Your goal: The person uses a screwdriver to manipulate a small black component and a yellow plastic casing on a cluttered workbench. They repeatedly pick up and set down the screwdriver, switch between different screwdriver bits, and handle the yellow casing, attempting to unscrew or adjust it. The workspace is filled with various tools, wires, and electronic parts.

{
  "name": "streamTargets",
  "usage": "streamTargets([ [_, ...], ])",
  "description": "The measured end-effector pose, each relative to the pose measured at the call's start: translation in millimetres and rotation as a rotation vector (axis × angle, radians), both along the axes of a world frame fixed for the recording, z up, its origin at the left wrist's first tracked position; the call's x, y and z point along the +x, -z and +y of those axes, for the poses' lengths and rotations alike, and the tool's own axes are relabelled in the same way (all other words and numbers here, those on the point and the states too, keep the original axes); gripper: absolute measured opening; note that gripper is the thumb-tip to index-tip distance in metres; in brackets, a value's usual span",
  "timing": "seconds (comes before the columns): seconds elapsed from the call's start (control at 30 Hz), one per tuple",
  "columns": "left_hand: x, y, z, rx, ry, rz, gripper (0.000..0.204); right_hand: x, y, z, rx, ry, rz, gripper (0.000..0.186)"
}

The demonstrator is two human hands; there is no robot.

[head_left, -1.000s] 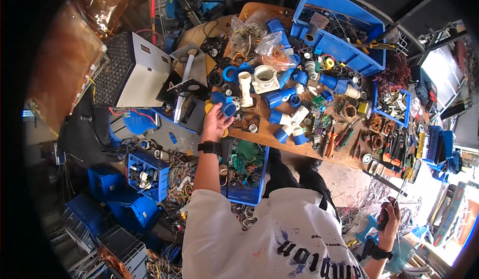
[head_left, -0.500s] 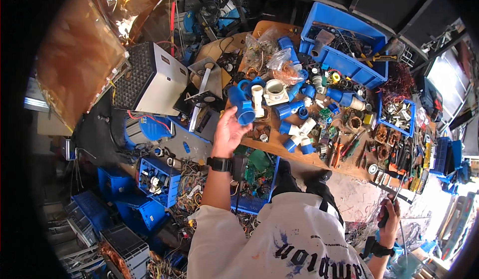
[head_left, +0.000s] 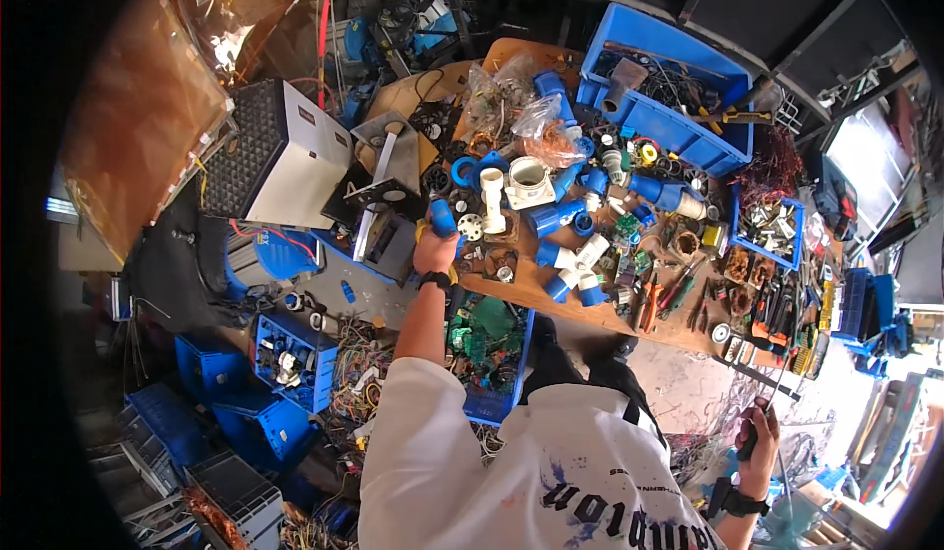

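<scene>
At my three o'clock, my right hand (head_left: pixel 757 444) grips a screwdriver (head_left: pixel 749 443), shaft pointing to one, and farther off, at eleven, my left hand (head_left: pixel 436 252) is wrapped round a blue fitting (head_left: pixel 442 218), long axis roughly eleven to five, near a white pipe (head_left: pixel 492 201).

The blue plastic fitting (head_left: pixel 442 218), a short rounded tube, stood up from your left hand (head_left: pixel 436 253), leaning slightly, by the left end of the worktop (head_left: pixel 536 279); the dark-handled tool (head_left: pixel 749 442) sat in your right hand (head_left: pixel 761 449), its thin metal shaft (head_left: pixel 781 384) pointing away from you
</scene>
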State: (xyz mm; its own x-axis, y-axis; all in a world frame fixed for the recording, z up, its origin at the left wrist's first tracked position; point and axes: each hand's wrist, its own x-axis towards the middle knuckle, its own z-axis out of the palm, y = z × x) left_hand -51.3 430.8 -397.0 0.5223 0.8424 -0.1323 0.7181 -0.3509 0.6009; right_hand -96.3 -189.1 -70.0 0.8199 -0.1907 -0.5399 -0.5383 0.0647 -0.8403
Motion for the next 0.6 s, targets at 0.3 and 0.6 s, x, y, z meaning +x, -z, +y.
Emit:
streamTargets([
  [0.3, 21.7, 24.7, -19.1, 0.077, 0.017, -0.125, 0.047, -2.6, -12.6, 5.0, -0.072, 0.04, 0.004, 0.019],
  [0.6, -28.2, 24.7, -7.2, 0.291, -0.265, -0.132, 0.039, -7.1, -4.7, 1.1, -0.063, 0.016, -0.006, 0.019],
])
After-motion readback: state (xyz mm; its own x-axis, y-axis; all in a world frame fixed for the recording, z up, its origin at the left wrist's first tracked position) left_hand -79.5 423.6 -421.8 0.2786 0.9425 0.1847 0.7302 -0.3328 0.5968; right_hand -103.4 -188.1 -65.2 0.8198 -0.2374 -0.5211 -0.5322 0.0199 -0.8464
